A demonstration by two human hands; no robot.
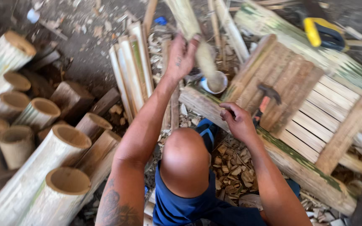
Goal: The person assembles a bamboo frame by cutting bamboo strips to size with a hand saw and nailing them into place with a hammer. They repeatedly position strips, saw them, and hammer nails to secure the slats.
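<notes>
My left hand [180, 57] is raised and closed around a long split bamboo slat [191, 26], which runs from the top of the view down to a white bowl [215, 83]. My right hand [238, 122] grips the reddish handle of a hammer [269, 92]. Its dark head rests against a slatted bamboo panel [302, 98]. The panel lies on a thick bamboo pole [292, 161] that crosses in front of me. My bare knee [185, 161] sits between my arms.
Several cut bamboo tubes [59, 150] are stacked at the left. A bundle of split slats [131, 69] leans ahead of my left arm. A yellow-handled saw [320, 32] lies at the top right. Wood chips [231, 167] cover the ground.
</notes>
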